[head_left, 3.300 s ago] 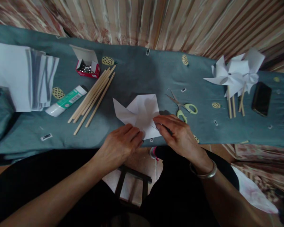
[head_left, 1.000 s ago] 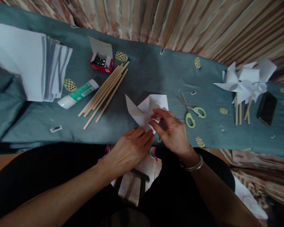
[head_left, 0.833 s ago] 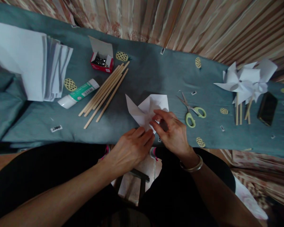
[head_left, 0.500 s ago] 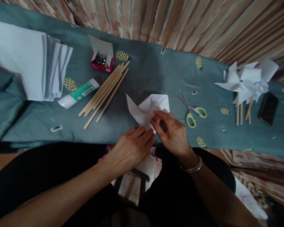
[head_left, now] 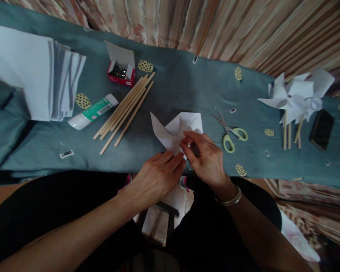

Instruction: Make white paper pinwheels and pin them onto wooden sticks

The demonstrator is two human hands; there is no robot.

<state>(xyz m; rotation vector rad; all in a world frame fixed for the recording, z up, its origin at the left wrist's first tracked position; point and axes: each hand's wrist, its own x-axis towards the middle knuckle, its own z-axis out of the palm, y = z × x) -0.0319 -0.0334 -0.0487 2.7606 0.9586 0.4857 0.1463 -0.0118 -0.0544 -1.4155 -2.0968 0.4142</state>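
Observation:
A white paper pinwheel, partly folded, lies near the front edge of the cloth-covered table. My left hand is closed on its near edge, fingers curled over the paper. Thumb and forefinger of my right hand pinch at the paper's middle; whatever small thing may be between them is hidden. One pointed blade stands up at the paper's left, and other corners are bent toward the centre. Just right of my right hand lie scissors with green handles, blades slightly apart.
Wooden sticks lie left of the paper, beside a glue tube. Behind them stands an open red box of small metal pieces. A stack of white paper is far left. Finished pinwheels and a dark phone lie right.
Both hands stay almost in place on the paper. The right fingers have shifted very slightly at its centre; the view has moved a little.

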